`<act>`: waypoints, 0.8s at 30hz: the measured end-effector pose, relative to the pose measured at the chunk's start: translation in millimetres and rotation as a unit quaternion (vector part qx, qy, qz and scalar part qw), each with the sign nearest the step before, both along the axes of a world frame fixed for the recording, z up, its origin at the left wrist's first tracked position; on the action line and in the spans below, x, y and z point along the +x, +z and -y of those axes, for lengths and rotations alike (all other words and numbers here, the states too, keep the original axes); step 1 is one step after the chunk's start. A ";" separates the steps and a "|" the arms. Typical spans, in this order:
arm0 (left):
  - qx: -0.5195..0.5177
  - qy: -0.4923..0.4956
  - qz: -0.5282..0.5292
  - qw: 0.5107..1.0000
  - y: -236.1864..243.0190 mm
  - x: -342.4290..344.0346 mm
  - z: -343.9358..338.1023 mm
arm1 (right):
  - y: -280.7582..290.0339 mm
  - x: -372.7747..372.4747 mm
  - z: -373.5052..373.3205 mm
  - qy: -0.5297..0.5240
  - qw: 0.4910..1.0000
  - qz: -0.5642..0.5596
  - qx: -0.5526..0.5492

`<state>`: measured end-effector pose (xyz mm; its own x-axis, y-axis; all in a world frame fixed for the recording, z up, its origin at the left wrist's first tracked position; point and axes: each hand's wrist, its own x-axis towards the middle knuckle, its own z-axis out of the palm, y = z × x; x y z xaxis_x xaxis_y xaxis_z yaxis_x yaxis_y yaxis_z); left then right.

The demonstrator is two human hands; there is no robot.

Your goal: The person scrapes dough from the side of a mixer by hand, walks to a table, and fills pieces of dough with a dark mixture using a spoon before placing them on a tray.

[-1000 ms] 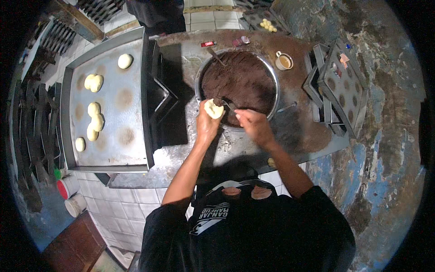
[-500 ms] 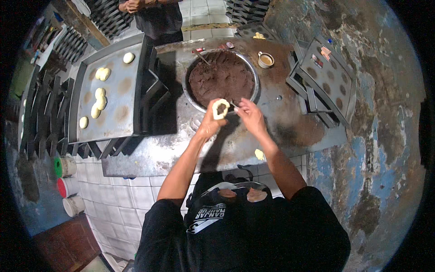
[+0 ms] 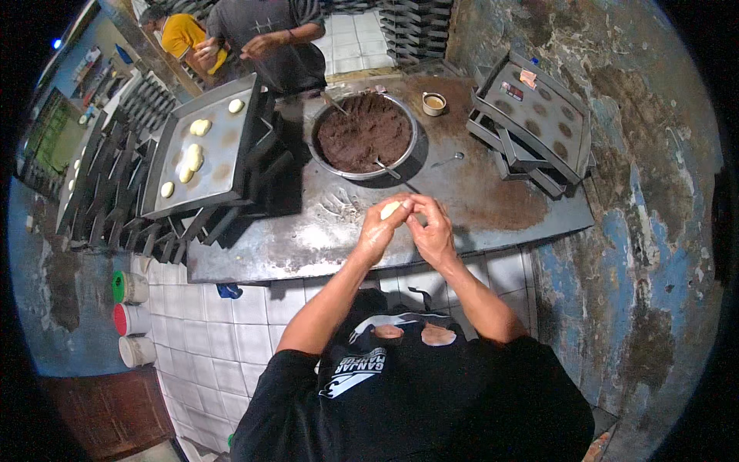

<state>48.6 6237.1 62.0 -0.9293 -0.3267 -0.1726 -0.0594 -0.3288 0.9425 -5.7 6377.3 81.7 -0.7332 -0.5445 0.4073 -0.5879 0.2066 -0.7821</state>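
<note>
A pale ball of dough (image 3: 391,209) sits in my left hand (image 3: 373,232), whose fingers are closed around it. My right hand (image 3: 433,231) meets it from the right, its thumb and fingers pinching the dough's edge. Most of the dough is hidden by my fingers, and its inside does not show. Just beyond my hands stands a round metal bowl (image 3: 416,138) heaped with crumbly dark brown filling (image 3: 362,135). A spoon (image 3: 387,169) rests in the filling at the near rim. Another utensil (image 3: 334,102) sticks up at the bowl's far left.
At left, a metal tray (image 3: 163,158) with several dough pieces (image 3: 194,159) tops a stack of trays. More trays (image 3: 531,115) are stacked at right. A cup (image 3: 434,104) and a small spoon (image 3: 449,159) are on the metal table (image 3: 308,246). Two people stand beyond it.
The spoon has left my right hand and now rests in the bowl. My hands have come together nearer to me, and the dough's opening, with filling visible before, is covered by fingers.
</note>
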 end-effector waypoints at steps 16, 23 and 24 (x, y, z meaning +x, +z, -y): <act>-0.200 -0.014 0.034 0.979 58.0 117.5 35.0 | 16.7 56.3 37.7 0.063 0.978 -0.030 -0.197; -0.151 0.152 -0.083 0.973 66.3 165.7 94.9 | 16.5 148.6 155.8 0.202 0.856 0.425 -0.215; -0.149 0.189 -0.066 0.968 55.5 172.4 117.0 | 29.1 165.1 175.5 0.199 0.805 0.512 -0.223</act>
